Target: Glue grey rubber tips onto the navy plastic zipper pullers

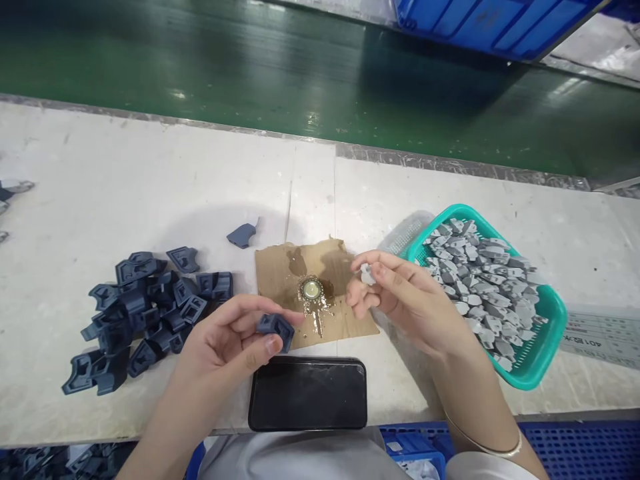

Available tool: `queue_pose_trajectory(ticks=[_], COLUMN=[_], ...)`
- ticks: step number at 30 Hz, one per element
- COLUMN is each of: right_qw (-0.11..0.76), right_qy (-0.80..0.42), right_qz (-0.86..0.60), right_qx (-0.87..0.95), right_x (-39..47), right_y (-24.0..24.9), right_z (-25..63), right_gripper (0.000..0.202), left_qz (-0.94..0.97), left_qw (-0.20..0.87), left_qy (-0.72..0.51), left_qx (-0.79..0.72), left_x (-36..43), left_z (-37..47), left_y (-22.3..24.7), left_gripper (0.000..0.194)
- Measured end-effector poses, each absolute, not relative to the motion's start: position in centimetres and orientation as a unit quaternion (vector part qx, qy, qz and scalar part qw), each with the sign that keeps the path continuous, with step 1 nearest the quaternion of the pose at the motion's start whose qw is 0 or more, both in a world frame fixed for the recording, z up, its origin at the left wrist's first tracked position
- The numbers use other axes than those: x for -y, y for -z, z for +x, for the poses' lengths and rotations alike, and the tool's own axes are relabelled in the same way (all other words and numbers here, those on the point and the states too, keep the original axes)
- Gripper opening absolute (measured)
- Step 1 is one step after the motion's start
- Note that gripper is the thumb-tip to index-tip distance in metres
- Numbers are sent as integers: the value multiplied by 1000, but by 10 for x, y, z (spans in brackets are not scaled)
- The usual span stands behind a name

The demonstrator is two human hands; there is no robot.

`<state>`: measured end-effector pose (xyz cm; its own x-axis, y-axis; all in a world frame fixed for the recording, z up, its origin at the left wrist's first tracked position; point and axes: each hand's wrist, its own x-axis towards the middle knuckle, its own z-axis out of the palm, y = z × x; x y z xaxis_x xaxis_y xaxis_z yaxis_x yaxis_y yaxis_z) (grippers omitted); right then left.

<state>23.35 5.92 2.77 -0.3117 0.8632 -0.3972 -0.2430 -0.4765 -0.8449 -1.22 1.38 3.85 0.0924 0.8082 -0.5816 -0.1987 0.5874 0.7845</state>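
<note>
Between the thumb and fingers of my left hand point(235, 340) is a dark blue plastic part point(277, 331) with a hollow side. My right hand point(400, 293) pinches a small light grey plastic piece point(368, 274) in its fingertips. Below and between both hands lies a piece of brown cardboard point(280, 267), wet in places, with a small round metal cap point(313, 289) holding clear liquid. A heap of similar dark blue parts point(135, 307) sits left of my left hand. To the right, a teal basket point(547, 340) is filled with grey pieces point(475, 280).
A black phone point(308, 393) lies at the table's front edge. One blue-grey part point(242, 235) rests apart, behind the heap. A green conveyor belt point(225, 73) runs along the back, with a blue crate point(490, 23) beyond it. Blue bins point(580, 447) stand below the table edge.
</note>
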Motion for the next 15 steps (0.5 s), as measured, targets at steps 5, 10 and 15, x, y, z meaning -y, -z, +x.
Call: queue_pose_trajectory(ticks=[5,10,15], right_qw=[384,401,390], right_qy=[-705,-631,-479], right_qz=[-466,-504,-556], right_qx=[372,433,555], right_x=[-56,-52,-49], right_y=[-21,-19,-16], right_z=[224,215,211], right_gripper=[30,27,18], left_qz=[235,255,245], left_qw=[715,722,719], left_qy=[-363,-350,-347], left_qx=[-550,-539,-551], left_x=[-11,-8,-6], left_z=[-12,-14,-9], left_y=[-32,-25,-30], left_gripper=[17,20,20])
